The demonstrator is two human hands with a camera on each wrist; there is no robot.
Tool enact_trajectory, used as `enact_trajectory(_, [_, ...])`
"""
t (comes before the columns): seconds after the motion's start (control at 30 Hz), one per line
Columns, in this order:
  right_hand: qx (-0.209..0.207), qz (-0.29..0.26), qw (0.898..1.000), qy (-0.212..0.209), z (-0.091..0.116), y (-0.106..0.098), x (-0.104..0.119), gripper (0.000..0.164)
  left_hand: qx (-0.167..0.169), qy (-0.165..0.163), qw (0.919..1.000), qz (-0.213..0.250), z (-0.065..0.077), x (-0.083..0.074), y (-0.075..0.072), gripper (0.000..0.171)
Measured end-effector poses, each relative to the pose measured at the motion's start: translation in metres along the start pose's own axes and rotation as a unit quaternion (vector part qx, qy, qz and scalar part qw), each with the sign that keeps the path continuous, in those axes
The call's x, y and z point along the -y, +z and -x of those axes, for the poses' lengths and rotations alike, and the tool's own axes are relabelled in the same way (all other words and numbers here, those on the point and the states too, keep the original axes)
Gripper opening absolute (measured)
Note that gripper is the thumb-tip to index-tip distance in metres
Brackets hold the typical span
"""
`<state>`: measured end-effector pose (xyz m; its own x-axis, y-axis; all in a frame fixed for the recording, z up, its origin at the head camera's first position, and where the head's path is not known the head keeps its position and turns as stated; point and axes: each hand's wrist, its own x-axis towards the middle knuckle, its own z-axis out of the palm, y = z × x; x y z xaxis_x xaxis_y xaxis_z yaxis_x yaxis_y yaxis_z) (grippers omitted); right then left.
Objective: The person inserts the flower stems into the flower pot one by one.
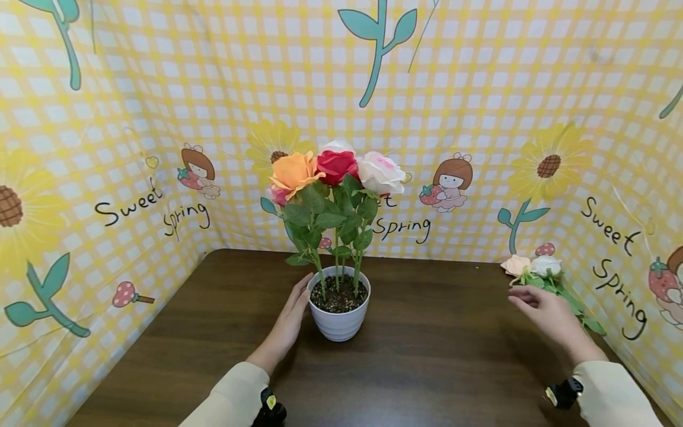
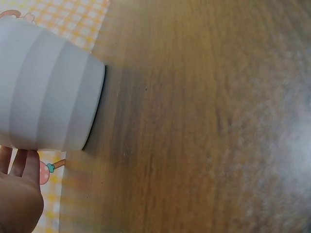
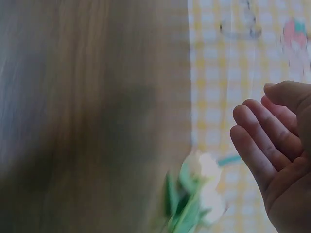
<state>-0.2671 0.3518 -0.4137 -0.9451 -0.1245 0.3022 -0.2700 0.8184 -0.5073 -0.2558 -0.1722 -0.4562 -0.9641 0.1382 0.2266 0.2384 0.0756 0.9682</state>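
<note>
A white ribbed flower pot (image 1: pixel 340 326) filled with dark soil stands upright on the table. Artificial roses rise from it: an orange rose (image 1: pixel 295 173), a red rose (image 1: pixel 337 166), a pale pink rose (image 1: pixel 381 172) and others partly hidden behind. My left hand (image 1: pixel 288 317) rests against the pot's left side, fingers extended; the left wrist view shows its fingertips right at the pot wall (image 2: pixel 43 92). Over at the right, my right hand (image 1: pixel 546 314) hovers by loose flowers, a peach one (image 1: pixel 516 265) and a white one (image 1: pixel 546 265). Its fingers (image 3: pixel 262 121) are relaxed with nothing between them.
The dark wooden table (image 1: pixel 427 367) is enclosed by a yellow checked cloth (image 1: pixel 453 71) at the back and sides. Green stems and leaves (image 1: pixel 573 302) of the loose flowers lie along the right edge. A dark wrist device (image 1: pixel 564 393) sits at the right sleeve.
</note>
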Motion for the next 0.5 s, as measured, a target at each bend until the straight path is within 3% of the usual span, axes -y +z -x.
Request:
enact_trajectory(0.27, [0.014,-0.006,0.997,0.075,0.016,-0.014,-0.048,0.047,0.000,0.005,1.0000,0.001,0.000,0.000,0.001,0.050])
enact_trajectory(0.5, [0.014,0.025,0.995,0.100,0.024,-0.019,-0.072,0.042,-0.001,0.003,1.0000,0.007,0.000,0.001,0.000,0.050])
